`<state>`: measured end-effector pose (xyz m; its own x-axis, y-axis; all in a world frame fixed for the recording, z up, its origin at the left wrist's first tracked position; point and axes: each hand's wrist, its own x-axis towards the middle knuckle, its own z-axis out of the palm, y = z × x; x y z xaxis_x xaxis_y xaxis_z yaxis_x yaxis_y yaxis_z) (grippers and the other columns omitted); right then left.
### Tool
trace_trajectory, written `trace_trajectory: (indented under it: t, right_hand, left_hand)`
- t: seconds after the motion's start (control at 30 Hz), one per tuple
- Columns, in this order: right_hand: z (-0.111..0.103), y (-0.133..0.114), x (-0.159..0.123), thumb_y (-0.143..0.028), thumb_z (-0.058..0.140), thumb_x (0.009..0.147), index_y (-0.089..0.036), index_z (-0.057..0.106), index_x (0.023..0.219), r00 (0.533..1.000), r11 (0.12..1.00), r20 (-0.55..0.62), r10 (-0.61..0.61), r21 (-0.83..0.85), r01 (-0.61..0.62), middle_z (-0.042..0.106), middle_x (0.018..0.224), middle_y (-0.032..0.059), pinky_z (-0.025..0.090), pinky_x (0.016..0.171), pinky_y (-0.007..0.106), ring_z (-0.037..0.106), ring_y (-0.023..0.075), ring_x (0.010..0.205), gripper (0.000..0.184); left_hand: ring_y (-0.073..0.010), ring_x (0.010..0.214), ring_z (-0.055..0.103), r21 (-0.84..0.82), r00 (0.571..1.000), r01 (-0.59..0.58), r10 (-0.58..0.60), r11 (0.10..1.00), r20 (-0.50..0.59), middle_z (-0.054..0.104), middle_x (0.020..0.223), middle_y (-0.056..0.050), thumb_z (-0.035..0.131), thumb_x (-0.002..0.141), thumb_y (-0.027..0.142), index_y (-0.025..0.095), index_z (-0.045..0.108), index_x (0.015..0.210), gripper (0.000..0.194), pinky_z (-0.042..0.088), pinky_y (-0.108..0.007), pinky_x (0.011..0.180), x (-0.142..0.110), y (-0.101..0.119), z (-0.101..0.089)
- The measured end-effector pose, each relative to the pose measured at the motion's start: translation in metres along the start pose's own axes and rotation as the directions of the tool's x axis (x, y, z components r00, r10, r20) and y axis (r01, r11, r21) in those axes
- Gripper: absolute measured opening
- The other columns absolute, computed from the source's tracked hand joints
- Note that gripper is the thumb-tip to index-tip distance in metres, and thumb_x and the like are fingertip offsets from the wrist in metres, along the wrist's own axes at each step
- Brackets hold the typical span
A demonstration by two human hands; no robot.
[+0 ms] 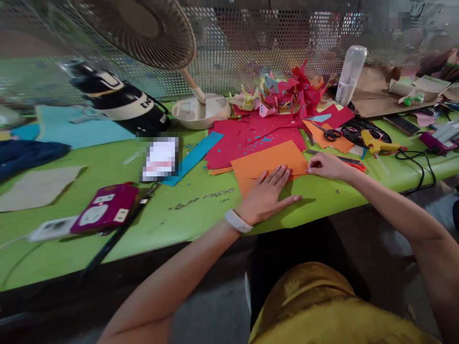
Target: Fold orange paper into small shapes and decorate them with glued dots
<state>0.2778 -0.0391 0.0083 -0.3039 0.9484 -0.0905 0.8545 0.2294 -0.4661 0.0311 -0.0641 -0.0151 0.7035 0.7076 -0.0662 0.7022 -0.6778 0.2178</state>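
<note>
A sheet of orange paper lies near the table's front edge, with a folded flap along its near side. My left hand rests flat on it, fingers spread, a white band on the wrist. At the paper's right corner, the thumb and forefinger of my right hand pinch the edge. Red paper sheets sprinkled with small blue dots lie just beyond. Black-handled scissors rest on orange scraps to the right. Close behind my right hand is a red-handled tool, partly hidden.
Folded paper pieces are heaped at the back, beside a fan. On the left are a dark bottle, a phone and a purple device. A yellow glue gun with a black cord lies right.
</note>
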Motion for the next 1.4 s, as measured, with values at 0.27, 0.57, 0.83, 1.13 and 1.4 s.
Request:
trace_trajectory:
  t: [0.27, 0.57, 0.83, 1.13, 1.4]
  right_hand:
    - [-0.003, 0.002, 0.0, -0.024, 0.067, 0.083, -0.017, 0.071, 0.082, 1.0, 0.999, 0.017, 0.002, 0.046, -0.003, 0.072, 0.085, 0.0034, 0.039, 0.068, 0.025, 0.061, 0.0149, 0.075, 0.009]
    - [0.005, -0.01, -0.003, -0.039, 0.072, 0.084, -0.018, 0.071, 0.081, 0.995, 0.989, -0.092, -0.036, -0.149, 0.022, 0.069, 0.089, 0.0059, 0.038, 0.075, 0.031, 0.06, 0.0204, 0.086, 0.022]
    - [0.029, -0.032, 0.01, -0.04, 0.071, 0.09, -0.017, 0.071, 0.089, 0.983, 0.98, -0.131, -0.126, -0.173, 0.102, 0.069, 0.094, 0.0071, 0.034, 0.081, 0.033, 0.059, 0.0211, 0.093, 0.023]
    - [0.028, -0.029, 0.018, -0.036, 0.07, 0.091, -0.016, 0.071, 0.081, 0.991, 0.99, -0.112, -0.077, -0.125, 0.063, 0.072, 0.087, 0.0064, 0.035, 0.073, 0.03, 0.06, 0.0187, 0.084, 0.022]
    - [0.027, -0.029, 0.017, -0.036, 0.071, 0.09, -0.016, 0.071, 0.082, 0.992, 0.992, -0.109, -0.062, -0.117, 0.049, 0.071, 0.088, 0.0067, 0.036, 0.073, 0.029, 0.06, 0.0187, 0.084, 0.022]
  left_hand:
    - [-0.029, 0.11, 0.063, -0.234, 0.99, -0.064, 0.032, 0.97, -0.138, 0.069, 0.112, -0.012, 0.049, 0.094, 0.059, 0.021, 0.069, 0.107, 0.045, 0.047, -0.047, 0.102, 0.017, -0.06, -0.024]
    - [-0.0235, 0.095, 0.062, -0.469, 0.992, -0.08, 0.026, 0.879, -0.12, 0.065, 0.099, -0.006, 0.056, 0.086, 0.068, 0.022, 0.068, 0.086, 0.047, 0.048, -0.042, 0.091, 0.025, -0.08, -0.02]
    - [-0.023, 0.094, 0.061, -0.467, 0.995, -0.067, 0.023, 0.882, -0.1, 0.064, 0.1, -0.006, 0.055, 0.085, 0.072, 0.021, 0.067, 0.086, 0.052, 0.049, -0.041, 0.092, 0.027, -0.081, -0.022]
    - [-0.0249, 0.097, 0.059, -0.297, 0.982, -0.14, 0.094, 0.945, -0.166, 0.06, 0.1, -0.009, 0.04, 0.093, 0.071, 0.021, 0.059, 0.08, 0.055, 0.048, -0.043, 0.093, 0.025, -0.079, -0.02]
    - [-0.0261, 0.095, 0.058, -0.036, 0.973, -0.07, 0.06, 0.997, -0.224, 0.06, 0.103, -0.011, 0.038, 0.096, 0.069, 0.021, 0.056, 0.08, 0.054, 0.046, -0.043, 0.089, 0.022, -0.084, -0.014]
